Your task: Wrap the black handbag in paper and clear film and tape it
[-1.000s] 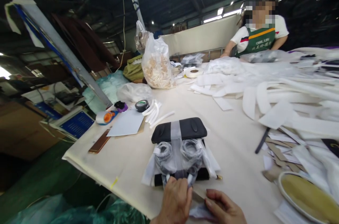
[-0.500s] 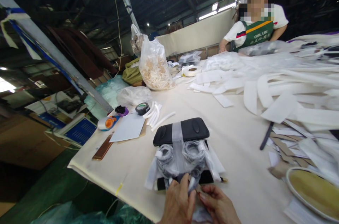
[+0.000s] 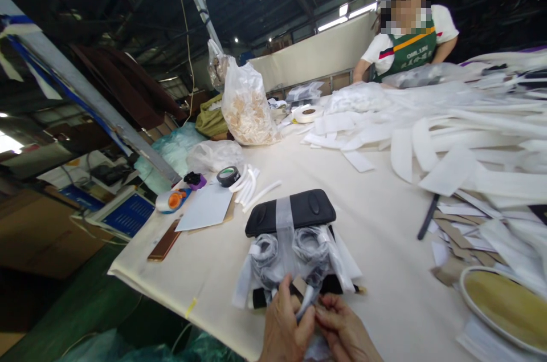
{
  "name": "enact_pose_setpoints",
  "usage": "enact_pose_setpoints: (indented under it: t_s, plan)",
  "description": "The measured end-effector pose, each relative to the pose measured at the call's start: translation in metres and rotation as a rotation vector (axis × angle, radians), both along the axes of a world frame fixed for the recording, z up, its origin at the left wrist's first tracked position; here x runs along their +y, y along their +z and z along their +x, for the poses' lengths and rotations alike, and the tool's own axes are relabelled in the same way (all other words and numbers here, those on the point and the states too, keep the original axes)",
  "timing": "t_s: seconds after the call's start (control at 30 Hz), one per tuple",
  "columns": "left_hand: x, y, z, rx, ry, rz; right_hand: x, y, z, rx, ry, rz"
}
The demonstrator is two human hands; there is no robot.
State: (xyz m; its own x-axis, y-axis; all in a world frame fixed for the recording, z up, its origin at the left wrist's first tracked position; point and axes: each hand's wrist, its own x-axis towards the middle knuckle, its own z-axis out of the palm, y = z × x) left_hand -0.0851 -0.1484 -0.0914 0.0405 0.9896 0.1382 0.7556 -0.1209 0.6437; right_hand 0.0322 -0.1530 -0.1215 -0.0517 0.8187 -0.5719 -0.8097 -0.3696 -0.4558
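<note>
A black padded piece [image 3: 314, 206] with oval details lies in front of me, a translucent band [image 3: 284, 219] around its middle. Below it are two coils wrapped in clear plastic [image 3: 308, 240] and a black bar [image 3: 334, 284]. At the near end of the bundle, my left hand [image 3: 285, 319] curls its thumb and fingers around a pale plastic-wrapped strip [image 3: 305, 300]. A small brown card piece [image 3: 298, 284] shows by its fingers. Close beside, my right hand [image 3: 345, 328] pinches with its fingertips; what lies between them is hidden.
On the left lie a phone [image 3: 164, 241], white sheets [image 3: 207, 208], a tape roll [image 3: 228, 176] and white tubes [image 3: 261, 195]. White strips [image 3: 448, 171] and a yellow-topped round piece [image 3: 508, 308] are at right. A plastic bag [image 3: 248, 105] stands behind; a co-worker [image 3: 410, 51] is across the table.
The brown card piece now shows more by my left fingers, which have curled in. My right hand has come slightly closer to the left. The bundle stays in place.
</note>
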Motion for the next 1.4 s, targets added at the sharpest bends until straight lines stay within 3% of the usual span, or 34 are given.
enact_pose_setpoints:
  t_s: [0.2,0.37,0.57,0.87,1.1,1.4]
  plan:
    - [0.006,0.019,0.005,-0.187,0.001,-0.213,-0.001,0.003,-0.005,-0.01,-0.034,0.03]
    - [0.002,0.017,0.005,-0.158,-0.037,-0.152,-0.005,0.009,-0.001,-0.085,-0.031,0.067]
    - [0.001,0.019,0.006,-0.073,-0.064,-0.139,-0.002,0.008,0.007,-0.085,0.097,-0.078]
    - [0.002,0.026,0.005,0.007,-0.105,-0.193,0.009,0.034,0.013,-0.132,0.068,0.015]
    - [-0.001,0.023,0.006,0.032,-0.143,-0.111,0.009,0.037,0.02,-0.203,0.1,0.014]
    - [-0.005,0.01,0.014,0.048,-0.182,0.121,0.012,0.032,0.024,-0.227,0.151,0.003]
